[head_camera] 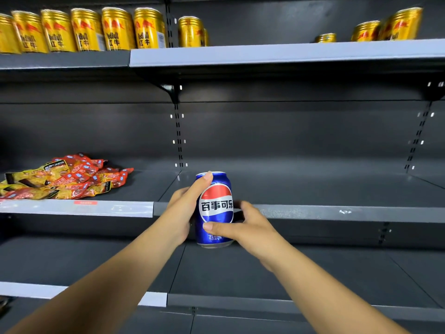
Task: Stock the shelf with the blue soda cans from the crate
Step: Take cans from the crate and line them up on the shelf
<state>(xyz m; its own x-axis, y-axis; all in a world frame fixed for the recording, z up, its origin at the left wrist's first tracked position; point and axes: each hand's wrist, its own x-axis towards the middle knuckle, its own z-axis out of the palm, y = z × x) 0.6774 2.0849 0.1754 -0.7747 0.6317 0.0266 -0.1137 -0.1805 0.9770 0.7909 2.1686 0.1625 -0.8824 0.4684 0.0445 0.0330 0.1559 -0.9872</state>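
Both hands are gripping one upright blue soda can [214, 209] in front of the middle shelf [313, 212] front edge: left hand [183, 208] fingers wrapping its side, right hand [250, 227] fingers curling round its lower part.

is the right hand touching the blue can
Touching. The head view shows the right hand with its thumb laid across the front of the blue can.
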